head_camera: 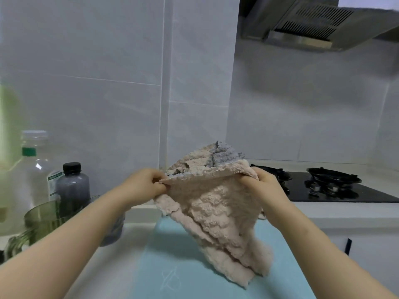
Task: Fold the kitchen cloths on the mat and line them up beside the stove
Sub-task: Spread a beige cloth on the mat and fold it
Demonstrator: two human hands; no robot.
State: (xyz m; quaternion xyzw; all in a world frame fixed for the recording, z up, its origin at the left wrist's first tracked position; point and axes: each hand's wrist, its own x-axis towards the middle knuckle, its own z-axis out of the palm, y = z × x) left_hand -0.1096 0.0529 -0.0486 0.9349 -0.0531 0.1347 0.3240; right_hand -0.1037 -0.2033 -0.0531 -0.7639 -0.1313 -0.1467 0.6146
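A fluffy pale pink cloth [218, 214] hangs in the air over the light blue mat [183, 275], its lower end drooping down to the mat. My left hand [142, 184] pinches its upper left corner and my right hand [265, 182] grips its upper right corner. Behind the held cloth lies a heap of more cloths [207, 162], pink and grey, by the wall. The black gas stove [328, 186] is set into the counter to the right.
At the left stand a clear plastic bottle [35, 169], a dark-capped grey bottle [73, 184] and a green glass jug [43, 221]. A range hood [319, 24] hangs above the stove. White tiled walls close off the back.
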